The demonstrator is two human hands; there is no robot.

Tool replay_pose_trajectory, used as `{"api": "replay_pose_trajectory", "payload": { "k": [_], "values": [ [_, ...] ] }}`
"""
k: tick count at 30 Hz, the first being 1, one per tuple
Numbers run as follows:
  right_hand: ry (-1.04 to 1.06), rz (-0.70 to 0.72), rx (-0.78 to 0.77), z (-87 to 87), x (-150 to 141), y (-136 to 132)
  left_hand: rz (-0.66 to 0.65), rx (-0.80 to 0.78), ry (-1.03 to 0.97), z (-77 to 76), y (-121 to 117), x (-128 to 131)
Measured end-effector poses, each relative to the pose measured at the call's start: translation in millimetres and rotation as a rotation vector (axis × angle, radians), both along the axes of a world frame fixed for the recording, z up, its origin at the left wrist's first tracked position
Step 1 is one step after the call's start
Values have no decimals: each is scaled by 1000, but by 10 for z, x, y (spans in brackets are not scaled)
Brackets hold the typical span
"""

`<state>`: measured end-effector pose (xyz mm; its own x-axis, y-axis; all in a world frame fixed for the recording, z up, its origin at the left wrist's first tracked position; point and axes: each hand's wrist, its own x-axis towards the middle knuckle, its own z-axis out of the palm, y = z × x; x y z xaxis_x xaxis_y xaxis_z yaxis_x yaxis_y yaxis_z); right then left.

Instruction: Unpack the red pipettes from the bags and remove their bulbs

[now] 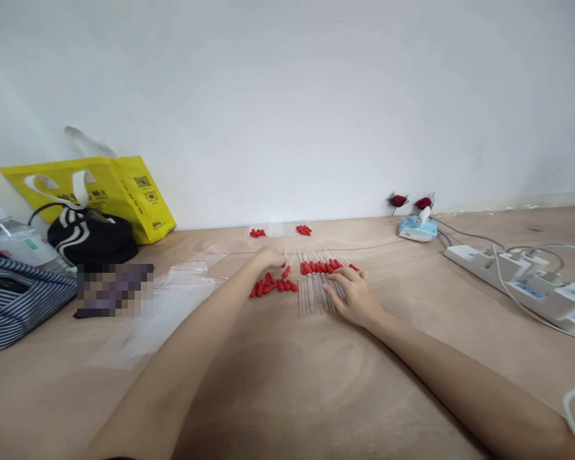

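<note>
A row of thin pale sticks with red bulb-like ends [319, 266] lies on the wooden table, with more clear, thin sticks [310, 297] on the near side of it. My right hand [357, 295] rests over the right part of this row, fingers stretched out and touching the sticks. To the left is a loose cluster of red bulb-like pieces [271, 284]. Just beyond that cluster is my left hand [268, 257], small and blurred, beside a red-tipped piece [286, 272]. Its fingers are mostly hidden, so any grip is unclear.
Clear plastic bags [172, 300] lie left of my left forearm. Against the wall is another clear bag [278, 229] with red pieces at both ends. A yellow bag [146, 204] and black pouch [93, 236] stand left; tissues [418, 229] and a power strip [512, 275] with cables, right.
</note>
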<state>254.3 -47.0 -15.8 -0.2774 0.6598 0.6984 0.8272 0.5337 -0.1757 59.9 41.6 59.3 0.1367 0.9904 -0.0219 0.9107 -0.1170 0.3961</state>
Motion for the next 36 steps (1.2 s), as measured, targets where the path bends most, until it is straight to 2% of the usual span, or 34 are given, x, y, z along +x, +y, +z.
{"api": "replay_pose_trajectory", "payload": {
  "k": [3,5,7,11,13,16,22,36],
  "values": [
    [53,-8,29,-8,20,10,-32,153,42,95,-287,-183],
    [108,-8,74,2,10,-5,-89,235,44,63,-546,-293],
    [151,4,130,29,-19,-46,-172,284,38,-55,-796,-379],
    [23,101,169,103,-130,-172,-476,621,18,-400,-1081,-466],
    [-93,173,156,118,-201,-219,-560,713,-14,-534,-1109,-469],
    [-141,259,139,89,-292,-237,-616,772,-55,-623,-1096,-446],
    [-102,350,131,11,-343,-210,-611,791,-100,-601,-1086,-404],
    [-96,369,215,64,-331,-264,-635,860,-63,-572,-1129,-409]
  ]
}}
